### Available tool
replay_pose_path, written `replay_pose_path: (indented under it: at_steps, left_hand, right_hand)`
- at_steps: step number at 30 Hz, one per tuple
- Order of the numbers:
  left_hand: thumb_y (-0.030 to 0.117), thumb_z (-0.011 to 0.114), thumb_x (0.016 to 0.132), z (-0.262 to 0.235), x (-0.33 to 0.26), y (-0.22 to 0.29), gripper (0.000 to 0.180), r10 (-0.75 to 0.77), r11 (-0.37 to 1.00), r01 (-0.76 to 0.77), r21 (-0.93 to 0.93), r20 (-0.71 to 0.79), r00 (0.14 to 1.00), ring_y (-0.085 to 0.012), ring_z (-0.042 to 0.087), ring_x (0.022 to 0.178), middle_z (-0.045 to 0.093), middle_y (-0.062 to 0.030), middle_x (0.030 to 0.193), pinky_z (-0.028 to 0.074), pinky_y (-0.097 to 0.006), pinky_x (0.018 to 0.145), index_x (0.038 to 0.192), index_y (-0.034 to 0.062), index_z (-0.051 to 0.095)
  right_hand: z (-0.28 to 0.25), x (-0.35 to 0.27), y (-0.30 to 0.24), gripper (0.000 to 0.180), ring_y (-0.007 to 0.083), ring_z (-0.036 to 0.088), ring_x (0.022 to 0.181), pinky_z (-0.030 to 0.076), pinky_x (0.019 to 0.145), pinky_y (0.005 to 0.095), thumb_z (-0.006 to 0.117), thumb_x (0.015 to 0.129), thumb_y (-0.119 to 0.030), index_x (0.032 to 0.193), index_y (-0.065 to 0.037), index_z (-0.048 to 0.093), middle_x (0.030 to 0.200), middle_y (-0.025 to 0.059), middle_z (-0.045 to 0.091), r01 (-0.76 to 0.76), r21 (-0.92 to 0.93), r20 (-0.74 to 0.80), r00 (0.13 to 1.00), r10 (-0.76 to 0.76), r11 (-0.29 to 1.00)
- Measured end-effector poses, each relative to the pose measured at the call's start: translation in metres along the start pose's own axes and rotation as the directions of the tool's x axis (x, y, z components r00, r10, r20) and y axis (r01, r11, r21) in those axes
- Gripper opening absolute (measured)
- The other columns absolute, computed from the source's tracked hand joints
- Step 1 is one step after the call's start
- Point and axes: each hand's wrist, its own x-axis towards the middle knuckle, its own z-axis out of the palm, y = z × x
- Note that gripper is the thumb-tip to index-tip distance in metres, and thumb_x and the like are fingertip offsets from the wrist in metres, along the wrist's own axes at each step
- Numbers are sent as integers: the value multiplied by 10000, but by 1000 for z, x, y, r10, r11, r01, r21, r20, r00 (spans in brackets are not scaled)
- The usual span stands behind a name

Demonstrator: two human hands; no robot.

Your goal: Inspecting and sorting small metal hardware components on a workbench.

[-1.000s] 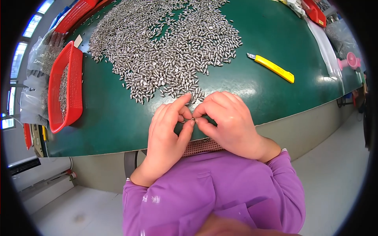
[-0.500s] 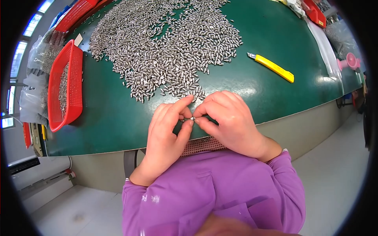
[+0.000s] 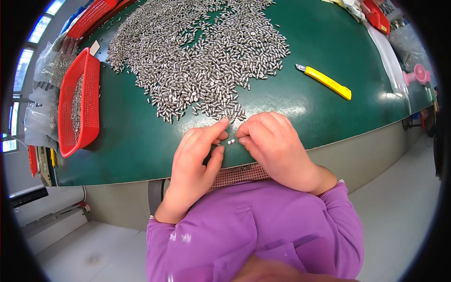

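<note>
Two small shiny metal pieces [image 3: 231, 141] sit side by side on the green table between my hands, close to its front edge. My left hand [image 3: 195, 152] rests just left of them, thumb and index finger apart, the other fingers curled. To their right is my right hand [image 3: 277, 148], its thumb and fingertips drawn together; whether something small is between them is hidden. Just beyond my fingertips begins a wide heap of small silvery metal pins [image 3: 197, 66], spread over the table.
On the left stands a red perforated basket [image 3: 89, 113] with metal pins inside, near clear plastic bags [image 3: 41, 120]. A yellow utility knife [image 3: 327, 82] lies to the right. Below the table edge, a brown mesh basket [image 3: 237, 175] sits in front of my purple clothing.
My hands have moved slightly apart. The small metal piece pinched between them has been let go, and two pieces now show on the table in the gap.
</note>
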Motion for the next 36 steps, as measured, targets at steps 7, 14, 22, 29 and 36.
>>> replay_pose_path:
  at_steps: [7, 14, 22, 29, 36]
  left_hand:
    - [-115, 641, 817, 3, 1, 0, 498, 27, 999, -26, 22, -68, 997, -253, 632, 902, 683, -77, 962, 512, -372, 839, 1285, 56, 644]
    - [-94, 651, 840, 4, 1, -1, 424, 84, 991, -75, 114, -80, 993, -268, 620, 901, 669, -82, 947, 500, -378, 841, 1239, 45, 666]
    - [-101, 661, 811, 4, 0, 1, 460, -8, 994, 16, 109, -76, 997, -268, 582, 887, 636, -74, 930, 469, -377, 825, 1243, 54, 652]
    - [-93, 674, 798, 5, -2, -3, 511, -20, 996, 27, 90, -77, 997, -270, 578, 880, 634, -74, 933, 474, -377, 823, 1286, 50, 621]
    - [-117, 634, 783, 6, -2, 0, 591, -60, 994, 69, 86, -103, 993, -257, 573, 918, 615, -106, 1032, 484, -366, 834, 1348, 41, 565]
  right_hand:
    - [4, 0, 4, 217, 310, 585, 926, 486, 800, 403, 691, 832, -20, 1026, -75, 611, 983, 88, 590, -4, 89, -108, 994, 14, 996]
    - [-1, -1, 3, 231, 295, 581, 892, 485, 769, 409, 741, 804, -68, 1004, -93, 629, 943, 73, 589, 0, 100, -42, 999, 4, 995]
    - [-4, 4, 0, 230, 276, 596, 848, 481, 734, 393, 818, 732, -123, 917, -95, 684, 883, 53, 611, -25, 58, 16, 1000, 24, 998]
    - [-3, 4, -2, 262, 274, 599, 879, 496, 777, 396, 805, 746, -118, 980, -95, 691, 924, 60, 610, 2, 68, 23, 1000, -4, 998]
    - [3, 3, -2, 282, 263, 593, 873, 508, 750, 378, 780, 750, -90, 1014, -98, 684, 955, 55, 599, 65, 91, 108, 991, -75, 994]
